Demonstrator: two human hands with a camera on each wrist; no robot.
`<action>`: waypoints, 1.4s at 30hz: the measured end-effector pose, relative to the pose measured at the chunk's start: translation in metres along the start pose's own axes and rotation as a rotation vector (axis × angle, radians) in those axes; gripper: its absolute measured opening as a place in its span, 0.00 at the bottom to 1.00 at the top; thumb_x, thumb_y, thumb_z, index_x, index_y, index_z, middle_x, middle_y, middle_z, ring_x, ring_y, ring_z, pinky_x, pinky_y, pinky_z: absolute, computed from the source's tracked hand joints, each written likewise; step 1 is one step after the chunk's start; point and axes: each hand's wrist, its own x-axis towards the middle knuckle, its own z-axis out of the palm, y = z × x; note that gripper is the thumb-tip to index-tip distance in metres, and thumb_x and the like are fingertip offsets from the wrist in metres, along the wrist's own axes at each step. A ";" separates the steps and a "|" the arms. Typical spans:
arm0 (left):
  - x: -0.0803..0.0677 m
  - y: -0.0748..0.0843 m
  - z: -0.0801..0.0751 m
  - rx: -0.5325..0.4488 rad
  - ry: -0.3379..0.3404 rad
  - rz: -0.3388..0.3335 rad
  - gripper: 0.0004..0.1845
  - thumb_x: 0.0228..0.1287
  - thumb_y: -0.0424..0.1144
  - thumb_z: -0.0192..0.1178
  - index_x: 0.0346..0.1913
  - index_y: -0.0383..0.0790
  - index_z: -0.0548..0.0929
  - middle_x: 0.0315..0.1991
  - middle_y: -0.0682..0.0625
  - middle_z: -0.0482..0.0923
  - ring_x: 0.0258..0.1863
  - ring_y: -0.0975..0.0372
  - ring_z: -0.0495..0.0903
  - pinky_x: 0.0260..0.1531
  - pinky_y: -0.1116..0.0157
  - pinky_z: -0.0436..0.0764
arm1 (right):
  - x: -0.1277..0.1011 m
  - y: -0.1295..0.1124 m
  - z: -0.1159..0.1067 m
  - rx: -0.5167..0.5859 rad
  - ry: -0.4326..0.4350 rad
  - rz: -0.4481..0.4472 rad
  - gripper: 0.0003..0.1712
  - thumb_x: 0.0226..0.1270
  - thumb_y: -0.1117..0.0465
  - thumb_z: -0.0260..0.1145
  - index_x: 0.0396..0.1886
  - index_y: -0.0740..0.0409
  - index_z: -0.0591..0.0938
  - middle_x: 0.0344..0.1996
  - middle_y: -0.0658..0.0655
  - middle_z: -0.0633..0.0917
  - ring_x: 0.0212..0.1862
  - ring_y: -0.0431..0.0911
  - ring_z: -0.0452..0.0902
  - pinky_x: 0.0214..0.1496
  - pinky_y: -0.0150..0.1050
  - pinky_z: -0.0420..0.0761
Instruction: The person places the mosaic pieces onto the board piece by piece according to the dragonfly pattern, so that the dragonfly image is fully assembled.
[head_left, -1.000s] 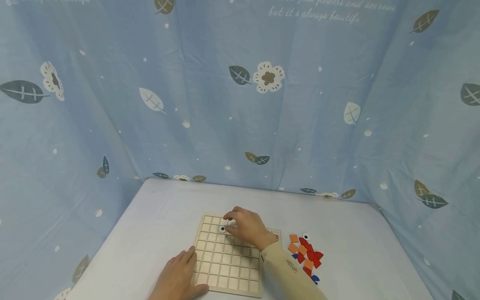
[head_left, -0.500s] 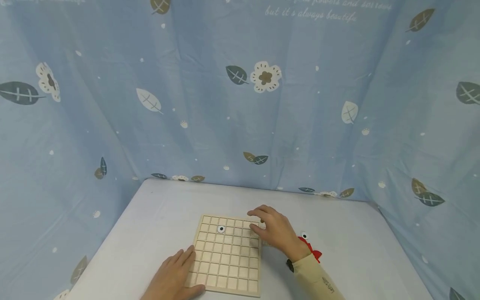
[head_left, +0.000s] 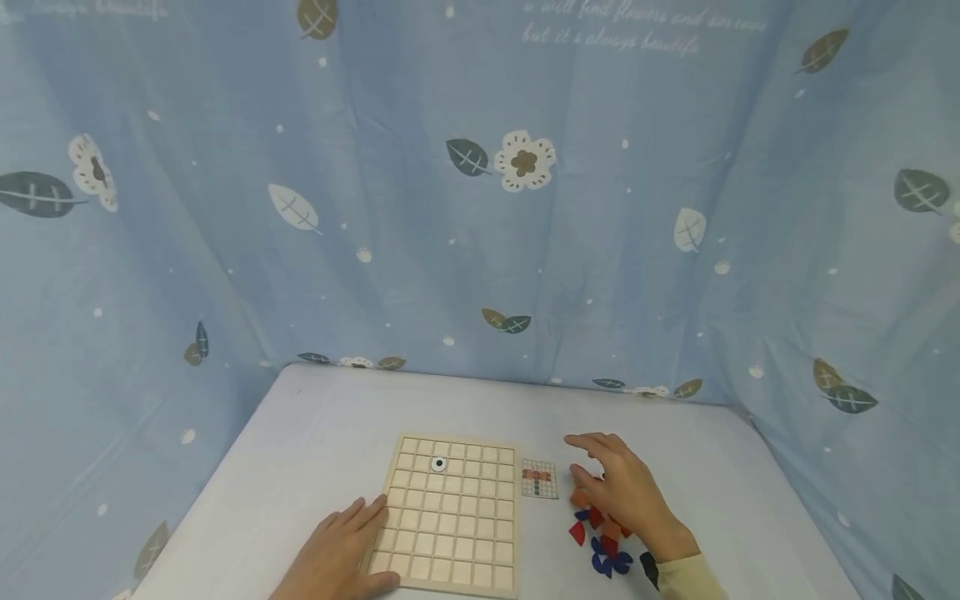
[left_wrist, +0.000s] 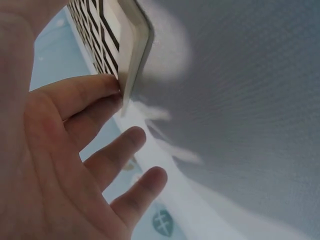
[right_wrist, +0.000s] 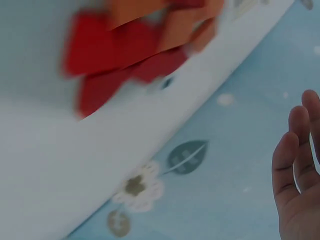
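A wooden grid board (head_left: 453, 517) lies on the white table (head_left: 322, 433). One round black-and-white eye piece (head_left: 439, 464) sits in a cell near the board's far edge. My left hand (head_left: 336, 557) rests flat, fingers straight, against the board's near left corner (left_wrist: 131, 55). My right hand (head_left: 622, 492) hovers with relaxed fingers over a pile of red, orange and blue pieces (head_left: 600, 537) to the right of the board, holding nothing. The right wrist view shows those red and orange pieces (right_wrist: 135, 45) blurred, with straight fingers (right_wrist: 295, 170) at the edge.
A small pattern card (head_left: 540, 478) lies between the board and the pile. Blue curtain with leaf and flower print (head_left: 480, 192) encloses the table at the back and both sides.
My right hand left the eye piece in its cell on the board and moved right, past the card, to above the coloured pile. The left hand stayed put.
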 end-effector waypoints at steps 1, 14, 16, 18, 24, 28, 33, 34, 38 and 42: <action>-0.001 0.000 0.000 -0.002 0.000 -0.001 0.54 0.51 0.73 0.65 0.67 0.28 0.76 0.70 0.40 0.71 0.68 0.38 0.69 0.63 0.39 0.71 | -0.003 0.005 -0.001 -0.006 -0.008 0.020 0.29 0.56 0.56 0.80 0.60 0.42 0.85 0.53 0.44 0.84 0.52 0.41 0.78 0.50 0.47 0.87; 0.000 0.004 -0.003 -0.032 -0.003 -0.030 0.54 0.49 0.71 0.69 0.65 0.27 0.76 0.70 0.39 0.71 0.68 0.36 0.68 0.63 0.37 0.70 | -0.020 0.055 -0.001 -0.089 -0.190 0.191 0.25 0.60 0.61 0.78 0.58 0.45 0.85 0.55 0.51 0.84 0.58 0.52 0.78 0.60 0.59 0.80; 0.000 0.005 -0.003 -0.042 -0.008 -0.035 0.54 0.48 0.70 0.69 0.65 0.27 0.76 0.70 0.39 0.71 0.68 0.35 0.68 0.64 0.37 0.69 | -0.018 0.062 0.000 -0.088 -0.228 0.203 0.25 0.60 0.61 0.78 0.58 0.45 0.85 0.55 0.52 0.84 0.60 0.54 0.77 0.61 0.61 0.79; 0.000 0.005 -0.003 -0.054 -0.011 -0.042 0.53 0.48 0.70 0.70 0.65 0.27 0.76 0.70 0.39 0.71 0.68 0.35 0.67 0.64 0.37 0.69 | -0.016 0.069 0.000 -0.089 -0.262 0.200 0.25 0.60 0.61 0.77 0.58 0.45 0.85 0.56 0.53 0.84 0.61 0.56 0.76 0.62 0.62 0.77; 0.000 0.005 0.000 -0.066 -0.005 -0.053 0.52 0.48 0.67 0.72 0.66 0.27 0.76 0.71 0.39 0.70 0.67 0.35 0.68 0.63 0.36 0.69 | -0.011 0.077 0.003 -0.097 -0.323 0.175 0.25 0.59 0.63 0.78 0.58 0.46 0.85 0.55 0.52 0.84 0.60 0.54 0.77 0.63 0.60 0.78; 0.000 0.005 0.001 -0.062 0.000 -0.047 0.51 0.49 0.66 0.72 0.66 0.28 0.76 0.71 0.39 0.70 0.67 0.35 0.68 0.63 0.36 0.69 | -0.008 0.076 0.004 -0.066 -0.360 0.184 0.23 0.59 0.65 0.77 0.55 0.46 0.87 0.53 0.49 0.84 0.59 0.53 0.77 0.63 0.59 0.78; 0.001 0.005 0.000 -0.056 0.008 -0.027 0.52 0.49 0.67 0.71 0.67 0.28 0.75 0.71 0.40 0.70 0.67 0.35 0.69 0.62 0.36 0.70 | -0.005 0.076 0.006 -0.046 -0.413 0.199 0.20 0.60 0.65 0.76 0.50 0.44 0.88 0.50 0.45 0.84 0.57 0.50 0.77 0.63 0.58 0.78; 0.001 0.005 0.000 -0.056 0.009 -0.025 0.52 0.49 0.67 0.71 0.67 0.28 0.75 0.71 0.39 0.70 0.67 0.35 0.69 0.62 0.36 0.70 | -0.005 0.076 0.007 -0.047 -0.417 0.199 0.19 0.60 0.65 0.76 0.50 0.43 0.88 0.49 0.45 0.84 0.57 0.50 0.77 0.62 0.58 0.79; 0.001 0.005 -0.001 -0.061 0.015 -0.025 0.52 0.49 0.66 0.72 0.66 0.28 0.76 0.71 0.39 0.70 0.66 0.35 0.69 0.61 0.36 0.71 | -0.003 0.078 0.010 -0.054 -0.421 0.196 0.17 0.61 0.65 0.76 0.47 0.42 0.89 0.48 0.44 0.83 0.55 0.48 0.77 0.61 0.57 0.80; 0.000 0.005 -0.001 -0.073 0.009 -0.027 0.51 0.49 0.66 0.72 0.66 0.28 0.76 0.70 0.38 0.71 0.66 0.34 0.69 0.62 0.36 0.70 | -0.001 0.078 0.011 -0.067 -0.412 0.180 0.16 0.61 0.63 0.76 0.47 0.42 0.89 0.48 0.44 0.83 0.54 0.48 0.77 0.61 0.56 0.80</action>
